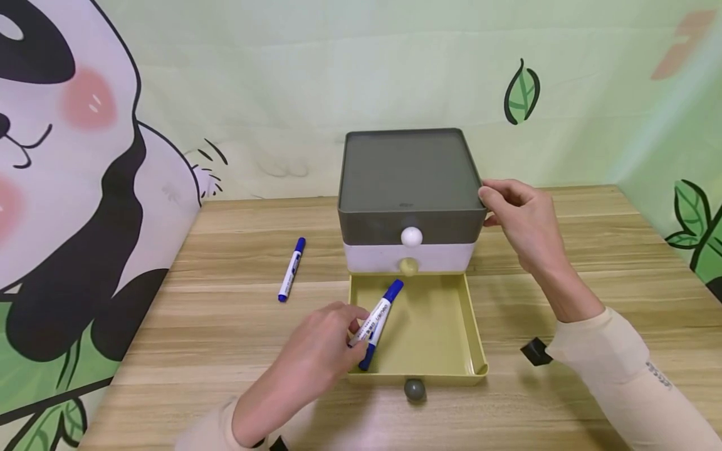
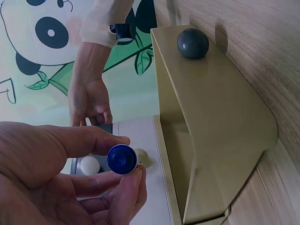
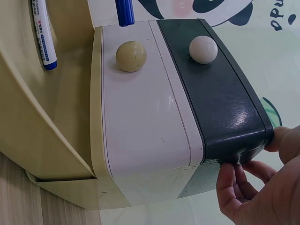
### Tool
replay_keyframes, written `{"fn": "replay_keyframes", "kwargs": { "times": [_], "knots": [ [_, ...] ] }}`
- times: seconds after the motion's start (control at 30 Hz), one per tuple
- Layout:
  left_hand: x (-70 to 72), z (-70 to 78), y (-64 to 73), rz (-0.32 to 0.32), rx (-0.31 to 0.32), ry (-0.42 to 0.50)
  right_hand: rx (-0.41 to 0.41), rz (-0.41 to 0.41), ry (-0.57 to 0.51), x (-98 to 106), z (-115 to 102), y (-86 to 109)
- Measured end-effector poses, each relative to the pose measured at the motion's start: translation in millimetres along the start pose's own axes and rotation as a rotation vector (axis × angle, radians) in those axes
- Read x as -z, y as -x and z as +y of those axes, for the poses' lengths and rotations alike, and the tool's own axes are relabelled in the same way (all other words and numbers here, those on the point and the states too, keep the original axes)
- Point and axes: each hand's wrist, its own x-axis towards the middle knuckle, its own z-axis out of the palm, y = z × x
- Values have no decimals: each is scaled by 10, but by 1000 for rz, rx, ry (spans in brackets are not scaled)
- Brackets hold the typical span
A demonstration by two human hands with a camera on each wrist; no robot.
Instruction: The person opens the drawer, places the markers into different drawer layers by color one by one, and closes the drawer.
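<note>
My left hand [image 1: 324, 341] pinches a white marker with a blue cap [image 2: 122, 159] between thumb and fingertips, tilted above the pulled-out yellow drawer [image 1: 437, 326]. Inside that drawer, along its left side, lies a second blue-and-white marker [image 3: 44, 40], partly overlapped by the held one in the head view. The drawer belongs to a stacked box [image 1: 412, 172] with a dark grey top tier and a white tier below it. My right hand [image 1: 527, 222] grips the dark tier at its right side, thumb on the rim and fingers curled underneath.
A third blue-and-white marker [image 1: 291, 269] lies on the wooden table [image 1: 237, 351] left of the box. Round knobs stick out in front: white [image 1: 412, 236], pale yellow [image 1: 408, 267] and grey [image 1: 414, 389]. Behind stands a printed panda backdrop [image 1: 282, 94].
</note>
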Motion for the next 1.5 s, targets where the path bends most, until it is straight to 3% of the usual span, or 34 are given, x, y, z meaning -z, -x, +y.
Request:
{"fn": "replay_keyframes", "kwargs": {
  "times": [0.23, 0.6, 1.13, 1.5],
  "knots": [
    [-76, 74, -61, -22, -31, 10, 1, -4, 19, -2, -2, 1],
    [-201, 152, -175, -77, -22, 31, -9, -1, 13, 3, -3, 5],
    [-317, 115, -318, -78, 14, 47, -8, 2, -5, -4, -15, 5],
    [-340, 96, -344, -93, 42, 93, -7, 4, -8, -2, -9, 6]
  ]
}}
